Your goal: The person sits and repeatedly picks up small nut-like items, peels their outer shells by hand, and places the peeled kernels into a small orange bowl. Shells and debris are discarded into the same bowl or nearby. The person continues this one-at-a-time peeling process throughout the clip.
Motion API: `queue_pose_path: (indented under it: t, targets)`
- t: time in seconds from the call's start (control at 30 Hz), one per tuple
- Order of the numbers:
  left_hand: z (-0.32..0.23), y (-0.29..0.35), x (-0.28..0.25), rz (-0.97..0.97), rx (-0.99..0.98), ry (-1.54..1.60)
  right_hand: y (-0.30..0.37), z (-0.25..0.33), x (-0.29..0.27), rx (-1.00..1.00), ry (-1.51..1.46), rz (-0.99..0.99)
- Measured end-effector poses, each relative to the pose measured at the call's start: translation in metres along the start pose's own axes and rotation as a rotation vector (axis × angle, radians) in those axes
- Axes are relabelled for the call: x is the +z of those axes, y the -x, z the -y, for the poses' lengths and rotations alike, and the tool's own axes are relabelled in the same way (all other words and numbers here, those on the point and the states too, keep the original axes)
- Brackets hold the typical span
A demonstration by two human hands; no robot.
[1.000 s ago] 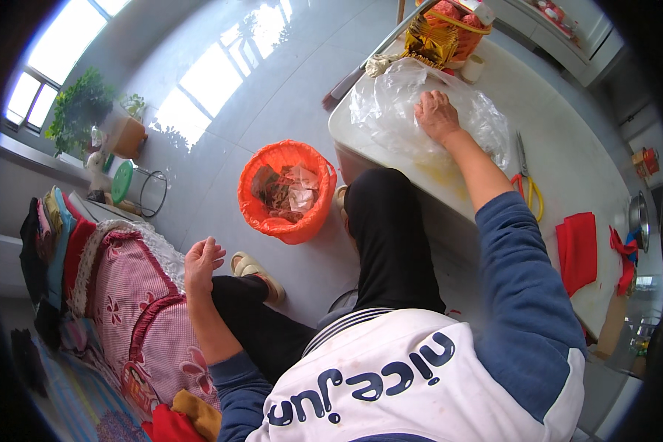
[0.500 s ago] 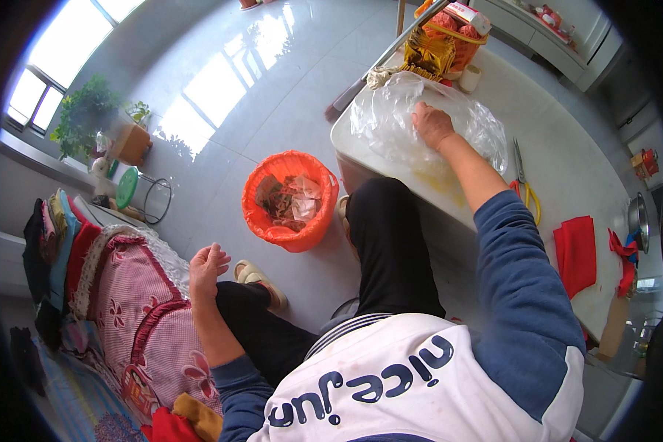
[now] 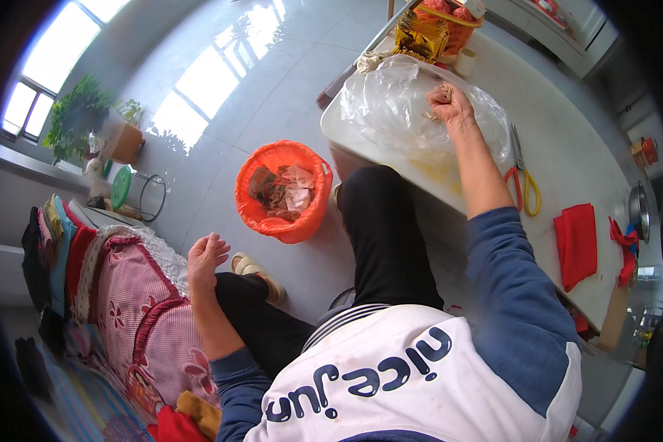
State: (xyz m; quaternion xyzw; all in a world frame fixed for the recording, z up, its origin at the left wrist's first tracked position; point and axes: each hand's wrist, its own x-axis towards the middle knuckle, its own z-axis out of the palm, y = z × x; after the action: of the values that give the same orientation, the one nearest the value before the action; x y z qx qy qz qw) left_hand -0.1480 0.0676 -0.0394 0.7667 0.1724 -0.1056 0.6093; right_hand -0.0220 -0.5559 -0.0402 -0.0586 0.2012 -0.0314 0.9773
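My right hand is closed over a clear plastic bag spread on the white table. Small tan pieces poke out between its fingers, and a few more tan bits show just beside it on the plastic; their kind is too small to make out. On the other side, above my left knee, my left hand is raised with its fingers loosely stretched and nothing in it. Between the hands, on the floor, stands an orange bin lined with an orange bag, with crumpled wrappers and scraps inside.
Scissors with red and yellow handles lie right of the bag, near a folded red cloth. Gold packets and an orange basket stand at the table's far end. A pink quilted cover lies at left.
My right hand has moved slightly right and turned, and tan pieces now show in its grip. My left hand has shifted a little, its fingers straighter. The whole view has moved slightly.
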Motion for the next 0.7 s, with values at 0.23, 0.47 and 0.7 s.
queue_pose_path:
  t: [0.23, 0.47, 0.7]
  targets:
    - [-0.003, -0.008, 0.012, 0.008, -0.019, 0.029, 0.011, -0.014, -0.001, 0.107, -0.191, 0.147]
    - [-0.002, -0.003, 0.005, -0.009, 0.001, 0.038, 0.029, 0.013, -0.003, -0.148, 0.932, -0.196]
    - [-0.003, -0.002, 0.003, -0.003, 0.006, 0.008, 0.034, 0.003, -0.016, -0.327, 2.184, -0.276]
